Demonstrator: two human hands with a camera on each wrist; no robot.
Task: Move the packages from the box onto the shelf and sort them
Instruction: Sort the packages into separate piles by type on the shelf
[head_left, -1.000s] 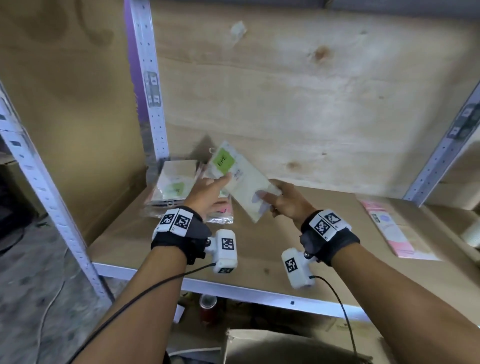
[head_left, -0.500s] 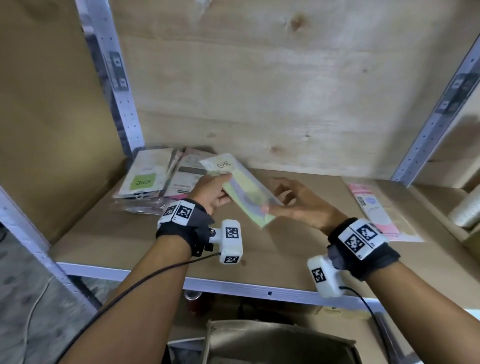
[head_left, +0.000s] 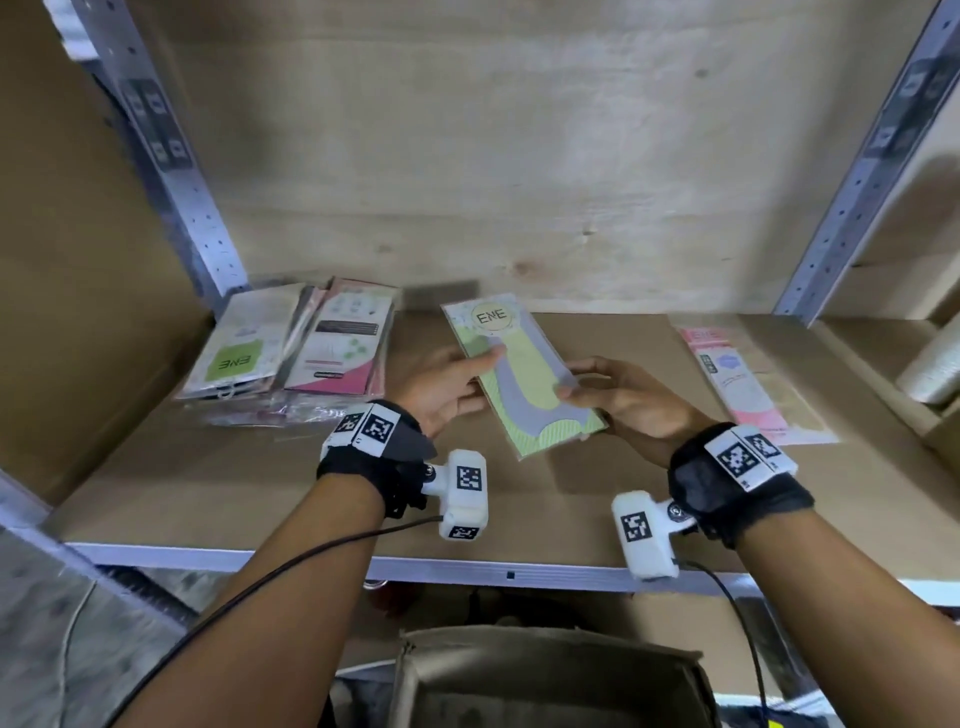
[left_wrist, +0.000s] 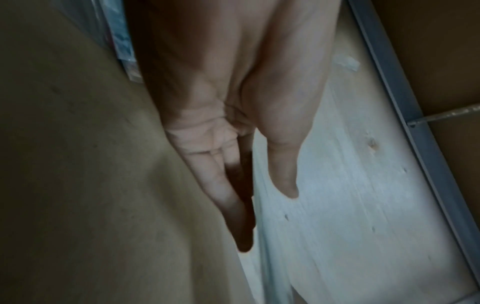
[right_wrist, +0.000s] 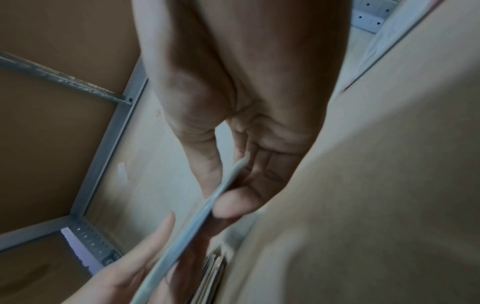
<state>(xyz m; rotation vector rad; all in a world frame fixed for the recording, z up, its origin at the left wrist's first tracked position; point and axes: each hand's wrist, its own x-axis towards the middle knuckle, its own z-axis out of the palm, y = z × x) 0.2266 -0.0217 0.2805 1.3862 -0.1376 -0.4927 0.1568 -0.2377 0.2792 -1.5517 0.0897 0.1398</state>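
Note:
A flat package with a round ENE label and green, yellow and grey print hangs a little above the middle of the wooden shelf. My left hand holds its left edge, thumb on top. My right hand pinches its right edge; in the right wrist view the package shows edge-on between thumb and fingers of my right hand. A pile of packages lies at the shelf's back left. The cardboard box stands below the shelf front.
A pink package lies flat on the shelf's right side. A white roll sits in the neighbouring bay to the right. Perforated metal posts frame the bay; a plywood wall closes the back.
The package has moved right, away from the left pile, to the shelf's middle and now lies flatter. My right hand, which only touched its edge with spread fingers, now pinches it.

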